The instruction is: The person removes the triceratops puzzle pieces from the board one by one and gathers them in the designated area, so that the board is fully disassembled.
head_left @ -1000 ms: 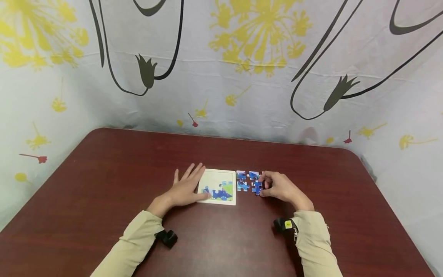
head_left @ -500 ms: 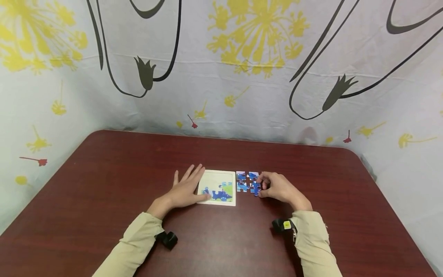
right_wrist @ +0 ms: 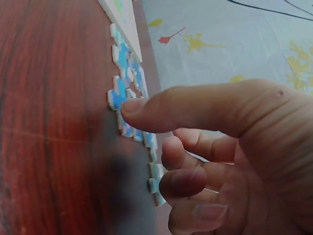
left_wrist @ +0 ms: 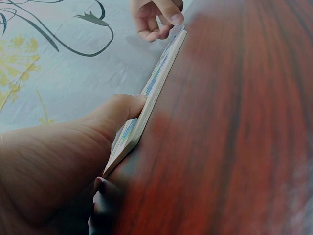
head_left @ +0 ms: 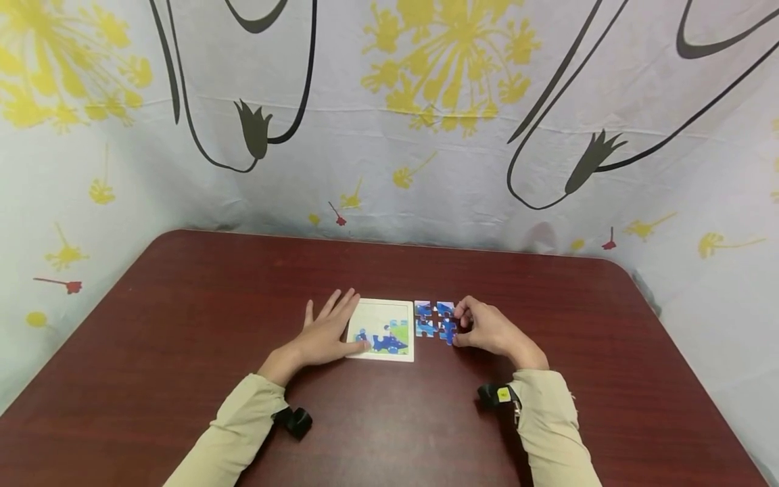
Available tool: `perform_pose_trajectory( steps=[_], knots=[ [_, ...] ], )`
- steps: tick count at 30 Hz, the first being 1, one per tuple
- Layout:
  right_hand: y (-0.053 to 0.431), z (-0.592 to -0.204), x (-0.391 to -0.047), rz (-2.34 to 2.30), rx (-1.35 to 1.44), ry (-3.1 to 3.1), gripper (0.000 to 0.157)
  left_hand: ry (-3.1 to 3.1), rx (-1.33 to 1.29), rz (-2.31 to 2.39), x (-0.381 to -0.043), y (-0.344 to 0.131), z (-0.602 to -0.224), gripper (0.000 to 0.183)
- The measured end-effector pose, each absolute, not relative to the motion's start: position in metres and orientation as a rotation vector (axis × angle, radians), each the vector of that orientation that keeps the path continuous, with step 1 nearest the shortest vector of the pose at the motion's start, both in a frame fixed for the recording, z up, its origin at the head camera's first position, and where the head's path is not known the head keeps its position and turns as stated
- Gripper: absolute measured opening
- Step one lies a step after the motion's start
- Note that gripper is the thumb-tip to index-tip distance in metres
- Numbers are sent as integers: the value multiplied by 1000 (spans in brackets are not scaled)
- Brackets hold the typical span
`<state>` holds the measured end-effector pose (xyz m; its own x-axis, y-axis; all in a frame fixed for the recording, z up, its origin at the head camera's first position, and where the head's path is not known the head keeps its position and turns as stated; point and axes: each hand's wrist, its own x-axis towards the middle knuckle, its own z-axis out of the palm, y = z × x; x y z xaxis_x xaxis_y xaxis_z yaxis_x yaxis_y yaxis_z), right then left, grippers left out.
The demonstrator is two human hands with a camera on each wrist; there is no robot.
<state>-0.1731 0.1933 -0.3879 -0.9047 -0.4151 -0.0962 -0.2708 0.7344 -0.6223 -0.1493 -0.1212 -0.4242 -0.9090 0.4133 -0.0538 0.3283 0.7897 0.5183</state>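
Note:
My left hand (head_left: pixel 322 338) lies with spread fingers along the left side of a white puzzle board (head_left: pixel 377 311), thumb on its lower left part. Pieces forming a blue and green picture (head_left: pixel 392 338) fill the board's lower and right part; the rest of its bed is bare. To the right of the board, my right hand (head_left: pixel 489 329) holds a blue puzzle piece (head_left: pixel 447 330) with thumb and bent forefinger. In the right wrist view, the thumb tip (right_wrist: pixel 132 106) is on that puzzle piece (right_wrist: pixel 117 93), and the other fingers curl loosely.
Other loose puzzle pieces (head_left: pixel 424 328) lie flat between the board and my right hand. More pieces (right_wrist: pixel 155 178) show behind the fingers in the right wrist view. The dark red table (head_left: pixel 389 419) meets a patterned white cloth (head_left: pixel 365 182) at its far edge.
The piece at my right hand has slid slightly left, closer to its neighbours. My right forefinger has lifted back a little. My left hand and the board stay in place.

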Motion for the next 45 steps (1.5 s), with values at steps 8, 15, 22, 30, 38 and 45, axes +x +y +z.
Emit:
perform_pose_trajectory(
  steps=[8,15,22,30,38,45],
  knots=[
    [181,-377,-168,-940,-694,2667,27,2819,592,777,-149,-122,-424,93],
    [152,-379,-167,-915,-863,2644,20,2811,589,781,-147,-124,-426,92],
    [117,-386,-166,-737,-912,2737,26,2800,580,771,-147,-122,-431,92],
    [108,-395,-169,-731,-806,2767,10,2798,593,779,-146,-121,-430,92],
    [109,-391,-166,-734,-721,2789,22,2809,581,765,-147,-122,-426,92],
    [108,-391,-166,-744,-744,2818,23,2817,575,748,-149,-123,-426,92]
  ],
)
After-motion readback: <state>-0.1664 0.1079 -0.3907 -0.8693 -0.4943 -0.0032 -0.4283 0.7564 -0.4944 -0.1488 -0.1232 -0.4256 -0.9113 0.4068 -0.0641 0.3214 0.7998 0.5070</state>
